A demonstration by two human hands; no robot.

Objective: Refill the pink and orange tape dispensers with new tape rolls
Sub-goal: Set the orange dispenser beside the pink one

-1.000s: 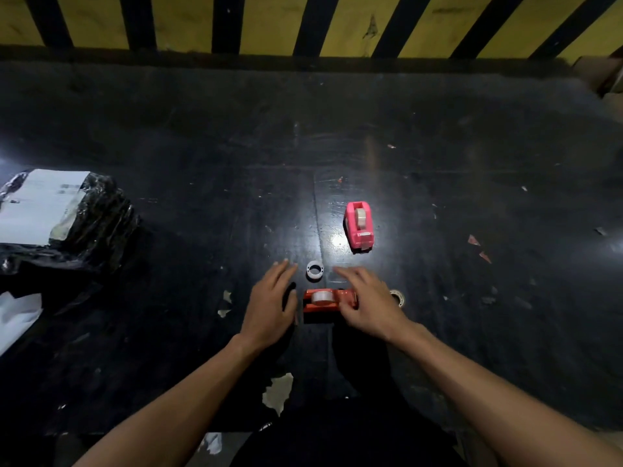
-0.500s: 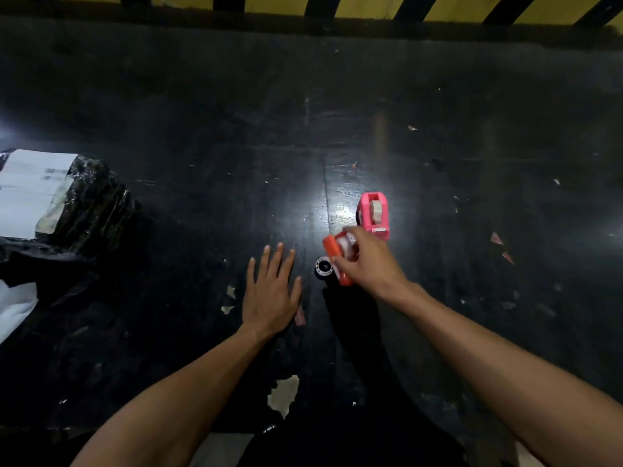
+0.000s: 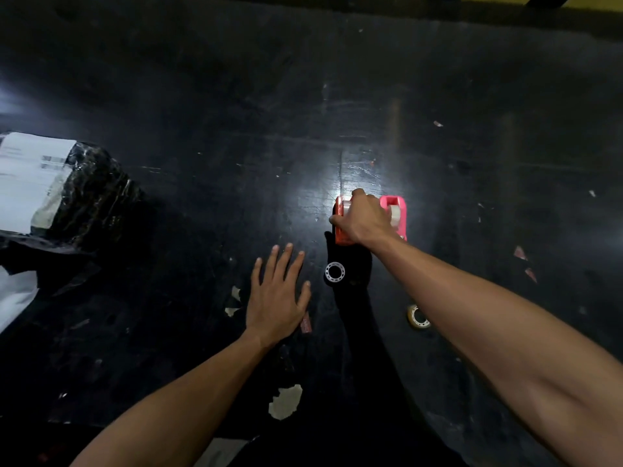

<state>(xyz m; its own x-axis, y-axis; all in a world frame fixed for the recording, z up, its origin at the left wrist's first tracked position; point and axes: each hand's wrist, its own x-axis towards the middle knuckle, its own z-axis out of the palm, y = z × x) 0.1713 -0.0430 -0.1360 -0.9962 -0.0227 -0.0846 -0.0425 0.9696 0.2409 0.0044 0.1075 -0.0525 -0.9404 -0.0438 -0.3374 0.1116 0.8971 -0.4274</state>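
My right hand [image 3: 365, 221] grips the orange tape dispenser [image 3: 341, 230], which has a roll of clear tape in it, and holds it right beside the pink tape dispenser [image 3: 396, 214] on the black table. The pink dispenser also holds a tape roll and is partly hidden by my hand. My left hand [image 3: 277, 295] lies flat on the table with its fingers spread, holding nothing. An empty white tape core [image 3: 335, 272] lies between my hands. A second, nearly empty tape core [image 3: 417, 317] lies partly under my right forearm.
A black plastic-wrapped parcel [image 3: 81, 197] with a white label sits at the left edge. Scraps of paper and tape [image 3: 286, 402] are stuck to the black table [image 3: 337, 96]. A yellow and black striped barrier [image 3: 573, 0] runs along the far edge.
My right hand has carried the orange dispenser away from me and set it beside the pink one. My left hand let go of it and spread flat on the table.
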